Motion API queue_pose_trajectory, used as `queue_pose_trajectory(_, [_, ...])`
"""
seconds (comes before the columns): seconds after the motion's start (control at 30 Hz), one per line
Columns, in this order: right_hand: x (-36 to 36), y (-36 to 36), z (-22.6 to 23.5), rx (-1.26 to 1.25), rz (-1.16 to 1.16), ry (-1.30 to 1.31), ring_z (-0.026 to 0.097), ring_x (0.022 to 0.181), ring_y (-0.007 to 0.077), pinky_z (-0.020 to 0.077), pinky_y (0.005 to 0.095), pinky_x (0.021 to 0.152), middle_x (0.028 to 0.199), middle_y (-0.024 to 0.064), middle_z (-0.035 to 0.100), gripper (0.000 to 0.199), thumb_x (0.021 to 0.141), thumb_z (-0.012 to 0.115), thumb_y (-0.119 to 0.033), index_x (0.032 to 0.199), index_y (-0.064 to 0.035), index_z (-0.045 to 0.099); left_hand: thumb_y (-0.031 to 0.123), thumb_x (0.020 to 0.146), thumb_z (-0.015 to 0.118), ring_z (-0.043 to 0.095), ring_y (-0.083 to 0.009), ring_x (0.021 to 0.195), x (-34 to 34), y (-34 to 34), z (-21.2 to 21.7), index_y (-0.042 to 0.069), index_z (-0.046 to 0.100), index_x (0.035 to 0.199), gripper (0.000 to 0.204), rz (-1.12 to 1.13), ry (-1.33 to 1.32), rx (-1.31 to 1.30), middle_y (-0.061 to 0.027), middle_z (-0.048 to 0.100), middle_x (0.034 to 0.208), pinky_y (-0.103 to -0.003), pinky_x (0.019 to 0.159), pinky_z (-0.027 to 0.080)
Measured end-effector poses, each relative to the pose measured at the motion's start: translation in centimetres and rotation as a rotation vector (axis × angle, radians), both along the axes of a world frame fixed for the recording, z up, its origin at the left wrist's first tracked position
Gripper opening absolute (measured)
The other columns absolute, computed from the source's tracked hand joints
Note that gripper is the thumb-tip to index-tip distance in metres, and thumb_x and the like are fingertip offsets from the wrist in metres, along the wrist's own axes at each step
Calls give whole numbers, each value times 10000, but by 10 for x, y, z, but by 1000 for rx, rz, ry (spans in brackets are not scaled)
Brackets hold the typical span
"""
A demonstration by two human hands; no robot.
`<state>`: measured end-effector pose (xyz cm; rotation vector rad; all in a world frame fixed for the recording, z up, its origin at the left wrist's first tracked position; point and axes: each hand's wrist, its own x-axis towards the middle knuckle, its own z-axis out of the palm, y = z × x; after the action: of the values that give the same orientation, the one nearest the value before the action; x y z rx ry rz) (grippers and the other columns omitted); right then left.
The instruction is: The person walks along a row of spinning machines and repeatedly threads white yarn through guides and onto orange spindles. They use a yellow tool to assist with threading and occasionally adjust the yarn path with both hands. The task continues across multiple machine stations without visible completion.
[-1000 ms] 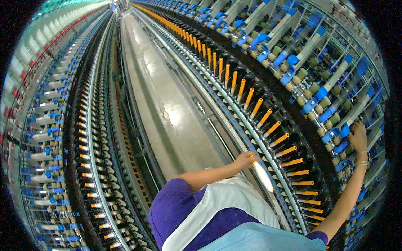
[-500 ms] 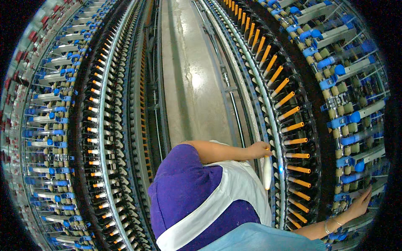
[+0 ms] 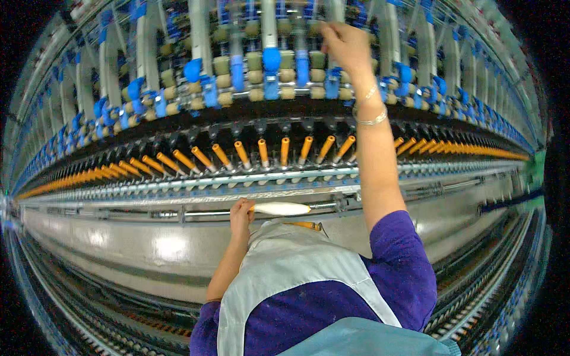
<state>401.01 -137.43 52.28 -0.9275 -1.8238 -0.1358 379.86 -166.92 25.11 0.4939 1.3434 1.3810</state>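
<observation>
My left hand is closed round the orange end of a yarn bobbin wound with white yarn. The bobbin lies sideways in front of my apron, below the machine's pale rail. My right arm reaches up and forward over the row of orange tubes. The right hand, fingers curled together, is at the rollers and blue-capped arms of the spinning frame. Whatever is between those fingers is too small to make out.
A long curved row of upright orange tubes stands on spindles ahead of me. Above it run blue-capped pressure arms with beige rollers. A pale metal rail edges the frame. Behind me, past the shiny aisle floor, runs another machine.
My view has turned to the right, so the frame now lies straight ahead. My right hand is now up at the rollers with fingers curled; the left still holds the bobbin.
</observation>
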Motion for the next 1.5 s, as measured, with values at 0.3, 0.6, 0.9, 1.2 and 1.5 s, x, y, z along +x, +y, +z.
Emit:
queue_pose_trajectory(0.3, [-4,0,0,70,31,3,587,471,152,452,275,467,521,44,602,368,908,499,-348,747,-73,683,140,815,594,322,-56,438,14,14,-3,81,525,685,158,-158,-8,39,30,407,550,-227,408,229])
queue_pose_trajectory(0.6, [-6,-17,17,40,48,42,550,597,405,421,450,534,606,232,545,341,839,550,-220,641,57,573,160,826,584,331,-60,472,2,11,0,94,491,672,192,-145,26,-48,32,390,557,-224,452,258])
queue_pose_trajectory(0.9, [-7,-12,5,-59,-14,45,587,489,180,462,304,496,543,43,610,356,892,498,-346,737,-78,674,135,833,570,334,-58,477,1,4,3,86,520,711,141,-123,-29,-39,34,406,571,-223,453,242])
queue_pose_trajectory(1.2, [-10,4,-3,11,-90,7,619,682,370,520,442,666,739,176,632,301,826,516,-328,779,-87,691,124,817,588,345,-60,476,-2,-5,-10,83,551,726,106,-191,-31,44,21,441,595,-212,446,233])
queue_pose_trajectory(1.5, [-10,-7,3,-113,-128,17,596,636,376,495,463,651,652,178,601,287,777,528,-282,653,-48,641,143,831,572,295,-59,427,2,-2,-18,98,510,729,127,-171,-20,10,30,369,550,-215,402,223])
